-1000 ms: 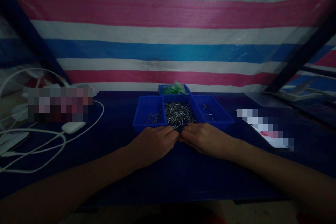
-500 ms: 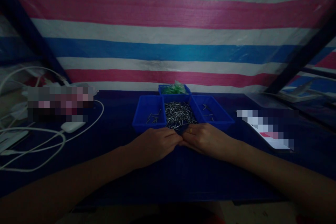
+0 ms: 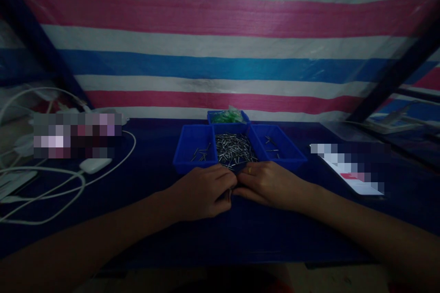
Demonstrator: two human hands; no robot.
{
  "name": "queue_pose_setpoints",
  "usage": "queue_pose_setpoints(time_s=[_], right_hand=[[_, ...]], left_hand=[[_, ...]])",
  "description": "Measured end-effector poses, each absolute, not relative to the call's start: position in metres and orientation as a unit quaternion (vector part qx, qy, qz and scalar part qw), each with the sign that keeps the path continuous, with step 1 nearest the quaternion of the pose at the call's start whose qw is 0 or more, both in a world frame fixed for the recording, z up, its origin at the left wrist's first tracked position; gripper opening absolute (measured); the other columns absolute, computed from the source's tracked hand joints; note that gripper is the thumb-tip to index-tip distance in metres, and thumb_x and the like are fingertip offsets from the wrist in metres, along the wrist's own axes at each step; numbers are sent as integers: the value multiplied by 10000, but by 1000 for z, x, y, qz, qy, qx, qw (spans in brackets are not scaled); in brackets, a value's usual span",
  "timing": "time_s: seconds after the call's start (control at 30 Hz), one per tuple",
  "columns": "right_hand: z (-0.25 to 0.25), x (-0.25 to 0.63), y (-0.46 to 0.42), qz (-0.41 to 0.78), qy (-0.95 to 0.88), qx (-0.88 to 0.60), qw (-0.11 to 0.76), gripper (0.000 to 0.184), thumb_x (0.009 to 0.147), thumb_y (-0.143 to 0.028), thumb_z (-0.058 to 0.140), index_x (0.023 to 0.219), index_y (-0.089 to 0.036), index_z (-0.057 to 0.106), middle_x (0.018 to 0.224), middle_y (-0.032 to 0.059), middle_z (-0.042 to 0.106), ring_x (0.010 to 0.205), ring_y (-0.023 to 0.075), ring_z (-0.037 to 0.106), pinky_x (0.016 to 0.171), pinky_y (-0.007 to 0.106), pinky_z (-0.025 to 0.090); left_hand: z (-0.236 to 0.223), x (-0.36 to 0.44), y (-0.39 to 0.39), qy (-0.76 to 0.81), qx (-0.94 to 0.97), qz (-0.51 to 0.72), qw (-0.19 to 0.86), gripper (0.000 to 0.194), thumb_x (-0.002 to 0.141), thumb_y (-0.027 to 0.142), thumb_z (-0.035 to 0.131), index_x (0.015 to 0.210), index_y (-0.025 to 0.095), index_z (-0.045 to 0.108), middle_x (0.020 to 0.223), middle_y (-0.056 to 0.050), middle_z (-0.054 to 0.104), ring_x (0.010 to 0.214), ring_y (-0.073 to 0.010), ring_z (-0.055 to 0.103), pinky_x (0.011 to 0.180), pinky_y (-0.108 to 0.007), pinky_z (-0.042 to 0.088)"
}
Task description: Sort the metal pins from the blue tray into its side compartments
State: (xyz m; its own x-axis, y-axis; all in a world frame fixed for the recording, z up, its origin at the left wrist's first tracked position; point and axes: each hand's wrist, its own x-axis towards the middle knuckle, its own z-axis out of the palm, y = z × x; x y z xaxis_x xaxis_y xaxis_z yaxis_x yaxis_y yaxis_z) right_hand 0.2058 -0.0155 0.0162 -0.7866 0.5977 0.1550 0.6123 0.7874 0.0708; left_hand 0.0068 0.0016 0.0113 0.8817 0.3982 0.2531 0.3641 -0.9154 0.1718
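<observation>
Three blue trays stand side by side on the dark blue table. The middle tray [image 3: 255, 143] holds a heap of small metal pins [image 3: 233, 149]. The left tray [image 3: 189, 146] and the right tray [image 3: 285, 149] each hold only a few pins. My left hand [image 3: 202, 190] and my right hand [image 3: 271, 183] rest on the table just in front of the middle tray, fingertips touching each other. My left hand's fingers are curled, and a small metal glint shows at their tips. My right hand, with a ring on one finger, reaches flat toward that spot; its grip is hidden.
A fourth blue tray [image 3: 211, 115] with green pieces stands behind the middle one. White cables and a white adapter [image 3: 95, 165] lie at the left. A flat card or booklet [image 3: 357, 183] lies at the right. A striped tarpaulin [image 3: 220, 50] hangs behind the table.
Both hands have drawn back slightly from the middle tray's front edge toward me. My left hand's fingers have curled in more.
</observation>
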Motion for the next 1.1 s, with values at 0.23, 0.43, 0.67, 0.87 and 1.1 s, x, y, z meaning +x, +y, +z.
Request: queue_pose_setpoints(time_s=[0.23,0.43,0.67,0.87,1.1], right_hand=[[18,205,-16,-60,-941,-329,51,372,900,-409,328,765,-138,544,668,30,550,617,125,505,587,254,363],[18,205,-17,-81,-940,-327,50,290,912,-311,312,771,-151,509,659,17,535,594,115,487,579,247,356],[18,206,-16,-78,-943,-320,39,219,892,-236,335,778,-148,499,669,16,525,609,115,473,588,241,356],[20,205,-17,-71,-943,-322,39,206,886,-218,342,767,-149,495,657,15,517,603,115,470,591,244,348],[19,206,-17,-56,-944,-321,42,213,885,-223,348,761,-149,505,667,17,520,625,118,468,607,250,356]], left_hand=[[5,6,3,224,965,137,5,64,839,214,418,817,171,459,712,19,557,648,-112,531,568,-220,393],[4,6,5,232,964,131,-18,101,869,232,402,846,165,474,756,9,580,691,-126,556,600,-238,419],[4,7,5,254,960,114,-30,126,869,250,395,859,166,489,769,4,581,703,-135,560,611,-250,432],[6,7,3,257,960,108,-40,139,870,246,384,824,168,489,752,7,579,687,-138,558,596,-251,429],[5,6,2,248,961,113,-51,147,869,250,383,813,168,492,743,10,566,678,-137,547,584,-252,420]])
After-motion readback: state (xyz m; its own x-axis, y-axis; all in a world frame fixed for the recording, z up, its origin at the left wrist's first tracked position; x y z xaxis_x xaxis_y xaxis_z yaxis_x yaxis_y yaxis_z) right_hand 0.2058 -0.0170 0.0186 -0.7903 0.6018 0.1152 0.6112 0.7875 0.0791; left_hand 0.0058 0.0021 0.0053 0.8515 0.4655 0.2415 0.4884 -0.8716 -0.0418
